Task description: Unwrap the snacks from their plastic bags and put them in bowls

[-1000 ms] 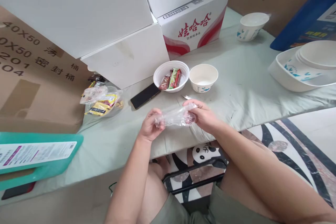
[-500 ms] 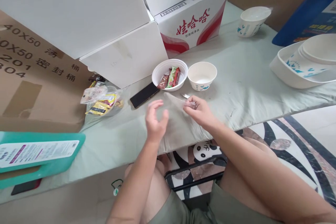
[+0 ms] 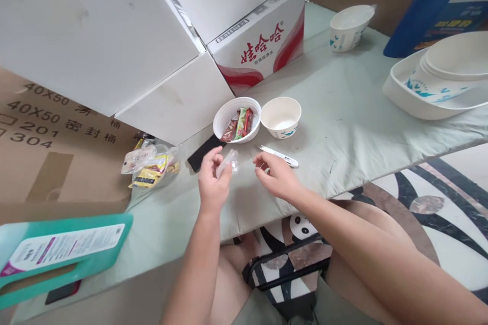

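Observation:
My left hand (image 3: 214, 179) is closed on a small crumpled piece of clear plastic film (image 3: 231, 161), which pokes out past the thumb. To its right, my right hand (image 3: 277, 176) hovers with loosely bent fingers, thumb apart, and nothing visible between them. Just beyond that hand lies a slim white tool with a pointed tip (image 3: 281, 156), a pen or a small cutter; I cannot tell which. Behind the hands stand a white bowl (image 3: 218, 121) with several wrapped snack bars (image 3: 241, 124) and a paper bowl (image 3: 284, 118) with a blue print. A dark phone (image 3: 197, 158) lies partly behind my left hand.
On the left are a clear tub of snack packets (image 3: 154, 167) and a green jug (image 3: 72, 249). White cartons (image 3: 183, 94) and a red-and-white box (image 3: 263, 51) line the back. Rightward stand another paper bowl (image 3: 348, 30), a blue container (image 3: 415, 15) and a tray (image 3: 412, 99) with stacked bowls.
The clear film has passed from my right hand to my left and is now bunched up. My right hand has loosened, and the white tool shows more fully. The view has shifted slightly.

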The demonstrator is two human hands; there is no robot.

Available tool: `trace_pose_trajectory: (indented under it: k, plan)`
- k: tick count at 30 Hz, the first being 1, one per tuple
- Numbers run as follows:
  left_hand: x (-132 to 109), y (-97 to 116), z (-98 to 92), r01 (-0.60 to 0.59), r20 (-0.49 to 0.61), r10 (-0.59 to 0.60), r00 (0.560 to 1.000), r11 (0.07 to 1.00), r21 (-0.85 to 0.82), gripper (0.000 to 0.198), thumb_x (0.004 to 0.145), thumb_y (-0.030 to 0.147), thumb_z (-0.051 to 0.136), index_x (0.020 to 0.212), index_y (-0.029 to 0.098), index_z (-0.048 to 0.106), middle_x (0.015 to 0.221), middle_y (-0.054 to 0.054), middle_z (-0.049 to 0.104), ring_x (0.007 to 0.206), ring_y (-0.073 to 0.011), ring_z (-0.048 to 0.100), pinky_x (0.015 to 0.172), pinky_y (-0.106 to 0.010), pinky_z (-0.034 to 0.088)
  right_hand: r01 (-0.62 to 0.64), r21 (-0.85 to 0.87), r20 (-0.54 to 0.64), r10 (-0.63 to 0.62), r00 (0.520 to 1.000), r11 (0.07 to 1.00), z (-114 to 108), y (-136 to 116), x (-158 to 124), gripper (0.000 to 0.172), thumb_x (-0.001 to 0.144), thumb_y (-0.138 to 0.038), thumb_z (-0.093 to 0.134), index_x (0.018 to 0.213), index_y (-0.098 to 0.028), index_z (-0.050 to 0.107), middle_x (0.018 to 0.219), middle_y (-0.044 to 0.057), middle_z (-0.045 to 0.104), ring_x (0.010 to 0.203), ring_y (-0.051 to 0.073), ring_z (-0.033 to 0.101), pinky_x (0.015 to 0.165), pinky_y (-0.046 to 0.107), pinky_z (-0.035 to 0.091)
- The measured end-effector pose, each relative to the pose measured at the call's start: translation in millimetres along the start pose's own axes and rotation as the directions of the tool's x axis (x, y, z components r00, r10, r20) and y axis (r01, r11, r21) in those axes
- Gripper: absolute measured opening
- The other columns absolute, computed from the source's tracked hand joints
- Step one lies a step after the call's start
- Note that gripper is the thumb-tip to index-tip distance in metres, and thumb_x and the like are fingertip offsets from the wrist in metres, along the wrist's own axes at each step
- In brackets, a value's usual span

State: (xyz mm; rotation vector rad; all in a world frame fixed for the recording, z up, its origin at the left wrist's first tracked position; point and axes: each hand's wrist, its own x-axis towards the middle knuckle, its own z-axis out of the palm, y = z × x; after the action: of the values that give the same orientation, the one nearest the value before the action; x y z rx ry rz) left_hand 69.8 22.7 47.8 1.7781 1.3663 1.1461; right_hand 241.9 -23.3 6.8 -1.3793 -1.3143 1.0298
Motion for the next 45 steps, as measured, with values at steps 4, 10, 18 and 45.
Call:
trace_pose_trajectory:
  k: [4, 10, 18, 45]
  plan:
    - [52.5, 52.9, 51.4, -0.333, 0.074, 0.328, 0.942, 0.881, 0.338, 0.013, 0.079, 0.018, 0.071, 0.085, 0.024, 0.062, 0.090, -0.004, 0.063, 0.100, -0.0238, 0.058, 0.095, -0.039, 0.046, 0.018, -0.016, 0.031, -0.018, 0.999, 1.000, -2.5, -2.8, 2.0, 0.012, 0.083, -0.019, 0.053, 0.093, -0.022, 0.058, 0.087, 0.003, 0.066, 0.080, 0.018, 0.061, 0.069, 0.030, 0.043]
    - [108.7, 89.1, 147.9, -0.666, 0.610, 0.326, 0.722, 0.565, 0.487, 0.017, 0.079, 0.003, 0.061, 0.076, 0.019, 0.065, 0.089, -0.010, 0.065, 0.106, -0.0304, 0.059, 0.095, -0.043, 0.042, 0.056, -0.022, 0.049, -0.055, 0.997, 0.998, -8.2, -5.1, 3.4, 0.010, 0.082, -0.015, 0.050, 0.088, -0.021, 0.056, 0.087, 0.004, 0.066, 0.078, 0.019, 0.060, 0.068, 0.031, 0.041]
    - [130.9, 68.0, 184.4, -0.604, 0.802, -0.016, 0.597, 0.649, 0.463, 0.035, 0.057, -0.006, 0.066, 0.049, 0.019, 0.043, 0.065, -0.008, 0.059, 0.097, -0.0364, 0.067, 0.095, -0.045, 0.045, 0.093, -0.042, 0.093, -0.089, 0.992, 0.995, -8.3, -10.0, 3.2, 0.010, 0.083, -0.015, 0.049, 0.083, -0.022, 0.056, 0.084, 0.004, 0.067, 0.079, 0.021, 0.060, 0.068, 0.031, 0.038]
    - [14.6, -61.8, -175.5, 0.334, -0.405, -0.074, 0.911, 0.710, 0.620, 0.015, 0.069, 0.024, 0.069, 0.081, 0.020, 0.062, 0.092, -0.005, 0.061, 0.088, -0.0212, 0.063, 0.086, -0.037, 0.053, 0.039, -0.156, 0.212, -0.005, 0.977, 0.987, 14.7, -4.0, -14.3, 0.012, 0.081, -0.020, 0.050, 0.090, -0.022, 0.058, 0.061, -0.004, 0.056, 0.061, 0.016, 0.053, 0.061, 0.028, 0.034]
